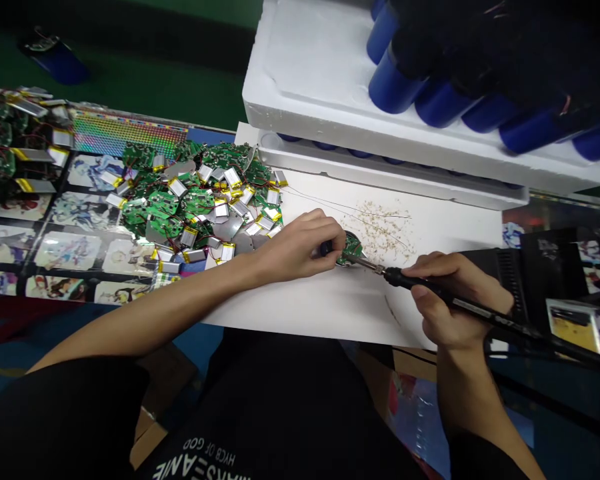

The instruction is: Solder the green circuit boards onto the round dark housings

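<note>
I'd worry the soldering iron gripped in the right hand slips and burns the left hand, closed on a dark grip by the circuit board.

The many circuit boards on the left were green, and the small batteries among them were silver with yellow tape. At far right, the foam tray was white, the cylinders were blue, and the soldering iron near was black.
</note>
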Action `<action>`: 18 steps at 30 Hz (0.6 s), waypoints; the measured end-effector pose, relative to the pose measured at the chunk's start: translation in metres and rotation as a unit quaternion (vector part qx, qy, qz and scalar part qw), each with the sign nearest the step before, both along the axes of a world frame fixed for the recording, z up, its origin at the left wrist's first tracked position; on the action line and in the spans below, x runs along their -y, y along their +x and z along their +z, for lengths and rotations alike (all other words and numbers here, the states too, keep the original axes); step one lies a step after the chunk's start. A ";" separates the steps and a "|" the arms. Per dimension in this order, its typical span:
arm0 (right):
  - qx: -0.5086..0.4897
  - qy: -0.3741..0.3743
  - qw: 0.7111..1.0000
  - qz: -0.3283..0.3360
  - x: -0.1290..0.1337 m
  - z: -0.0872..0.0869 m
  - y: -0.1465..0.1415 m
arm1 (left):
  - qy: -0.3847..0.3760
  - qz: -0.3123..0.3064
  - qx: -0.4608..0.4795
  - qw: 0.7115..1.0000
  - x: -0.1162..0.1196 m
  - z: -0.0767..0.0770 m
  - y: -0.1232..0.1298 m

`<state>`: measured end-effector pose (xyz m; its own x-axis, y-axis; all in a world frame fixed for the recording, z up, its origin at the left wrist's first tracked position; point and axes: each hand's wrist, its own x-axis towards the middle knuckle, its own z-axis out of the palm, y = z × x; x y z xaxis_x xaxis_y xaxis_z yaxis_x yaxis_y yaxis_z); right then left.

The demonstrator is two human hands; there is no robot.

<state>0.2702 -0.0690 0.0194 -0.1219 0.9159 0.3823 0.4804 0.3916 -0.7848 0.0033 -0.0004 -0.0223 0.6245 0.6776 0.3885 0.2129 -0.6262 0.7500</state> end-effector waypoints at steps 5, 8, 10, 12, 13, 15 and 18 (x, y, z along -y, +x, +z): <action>0.011 -0.001 1.000 0.004 -0.002 0.003 0.000 | -0.013 0.000 -0.008 1.000 0.000 0.001 0.000; 0.015 0.002 1.000 0.013 -0.003 0.004 0.000 | -0.016 -0.001 -0.009 1.000 0.000 0.001 -0.001; 0.014 -0.001 1.000 0.020 -0.004 0.004 0.000 | -0.017 -0.002 -0.011 1.000 0.000 0.002 -0.001; 0.008 0.002 1.000 0.028 -0.005 0.004 0.000 | -0.017 -0.003 -0.012 1.000 0.000 0.002 -0.001; 0.001 0.006 0.999 0.031 -0.005 0.003 0.000 | -0.016 -0.003 -0.010 1.000 0.000 0.002 -0.001; -0.022 0.021 0.999 0.028 -0.006 0.004 0.001 | -0.012 -0.004 -0.004 1.000 0.000 0.002 -0.001; -0.057 0.049 0.997 0.000 -0.004 0.007 0.003 | -0.008 -0.006 0.003 1.000 -0.001 0.001 -0.001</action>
